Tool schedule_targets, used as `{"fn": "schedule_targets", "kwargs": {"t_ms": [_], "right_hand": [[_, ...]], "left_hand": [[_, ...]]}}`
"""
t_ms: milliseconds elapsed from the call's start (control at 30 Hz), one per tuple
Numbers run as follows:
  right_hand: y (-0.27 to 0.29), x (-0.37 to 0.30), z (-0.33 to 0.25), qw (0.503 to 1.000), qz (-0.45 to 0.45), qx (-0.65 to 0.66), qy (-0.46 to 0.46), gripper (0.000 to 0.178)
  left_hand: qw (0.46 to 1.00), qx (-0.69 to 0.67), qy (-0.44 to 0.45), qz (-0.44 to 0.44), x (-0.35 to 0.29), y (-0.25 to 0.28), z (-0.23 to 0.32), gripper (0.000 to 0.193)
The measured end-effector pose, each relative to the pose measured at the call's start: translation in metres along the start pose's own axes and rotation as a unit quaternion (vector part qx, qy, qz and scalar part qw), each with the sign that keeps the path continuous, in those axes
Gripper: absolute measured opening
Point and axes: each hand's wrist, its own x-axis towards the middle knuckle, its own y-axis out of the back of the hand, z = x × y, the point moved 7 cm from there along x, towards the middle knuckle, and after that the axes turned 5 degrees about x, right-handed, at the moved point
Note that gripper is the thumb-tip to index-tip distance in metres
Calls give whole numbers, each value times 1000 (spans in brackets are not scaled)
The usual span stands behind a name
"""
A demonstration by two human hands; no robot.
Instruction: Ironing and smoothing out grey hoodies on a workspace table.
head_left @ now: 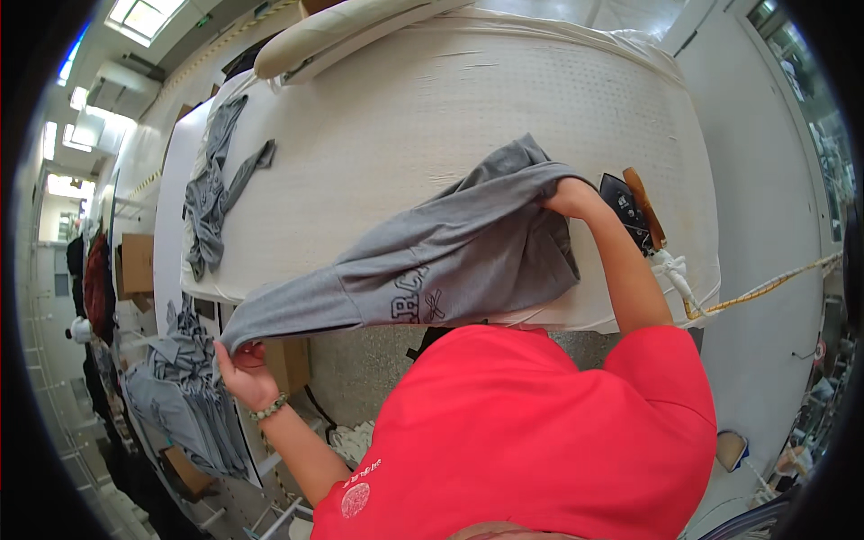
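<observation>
We seem to be at the laying-out step, drawing a sweatshirt (468,243) lengthwise over the near edge of the padded table (378,162), between our two hands. Our left hand (247,378) holds the end of a sleeve just off the table's near left corner, thumb and fingers closed about the cloth; our right hand (571,195) is at the far end of the garment, its fingertips tucked under a fold, so we cannot tell whether they grip or merely prop it up. As we judge it, the next move calls for lowering that raised end, squaring the body and smoothing the cloth from the middle outward, with care that the right forearm stays clear of the iron (621,209), which stands just beside the right wrist and may be hot. The sweatshirt is plain heather grey, soft and fairly heavy-looking, with dark outlined lettering and a small crossed motif on the part nearest us. The sleeve runs fairly smooth and taut to the left, while the body bunches into loose folds and a peak on the right. Another grey garment (209,202) lies crumpled along the table's left side, well apart.
</observation>
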Motion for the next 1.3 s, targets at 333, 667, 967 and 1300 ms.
{"fn": "schedule_targets", "kwargs": {"t_ms": [333, 667, 967, 1300], "right_hand": [[-19, 72, 86, 779, 271, 522, -216, 62], [-69, 4, 53, 943, 254, 108, -184, 44], [131, -8, -58, 742, 518, 423, 40, 19], [7, -103, -68, 643, 386, 661, 25, 24]], "left_hand": [[993, 95, -41, -59, 26, -49, 48, 39], [965, 101, 96, -222, 144, -116, -57, 36], [920, -132, -39, -367, 318, -171, 57, 43], [973, -119, 175, -87, 237, 51, -141, 55]]}}
